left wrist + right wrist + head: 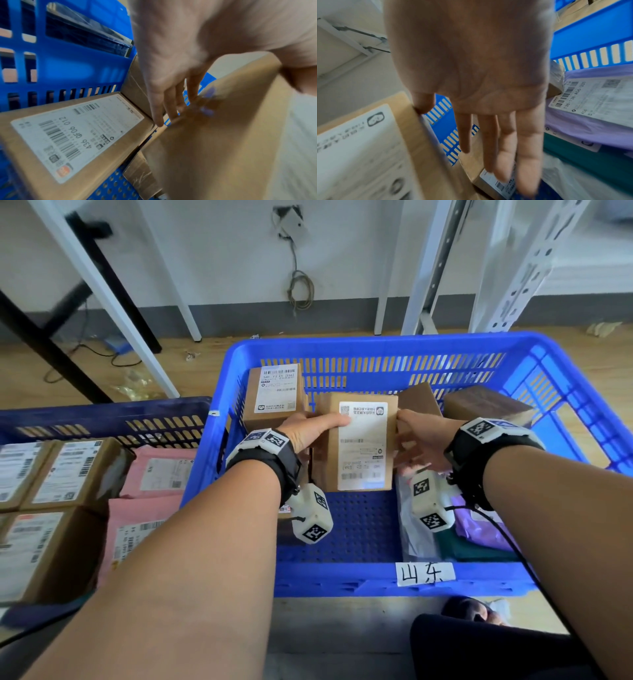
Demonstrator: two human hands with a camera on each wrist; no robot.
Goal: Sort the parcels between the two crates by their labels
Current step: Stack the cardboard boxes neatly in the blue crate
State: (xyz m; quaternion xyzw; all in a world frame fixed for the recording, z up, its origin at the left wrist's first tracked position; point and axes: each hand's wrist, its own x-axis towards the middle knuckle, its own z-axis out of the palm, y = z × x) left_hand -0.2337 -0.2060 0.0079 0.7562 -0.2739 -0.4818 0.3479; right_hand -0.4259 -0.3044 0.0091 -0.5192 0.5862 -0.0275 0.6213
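Parcel, brown box (356,445), label up, held over bright blue crate (383,345) between both hands. Left hand (310,429) clamps its left edge, thumb on top. Right hand (423,440) at right edge, thumb touching, fingers (503,148) straight. Another labelled box (274,395) behind, purple bag (479,522) right. Darker crate (113,414) left holds boxes, pink bags (161,470).
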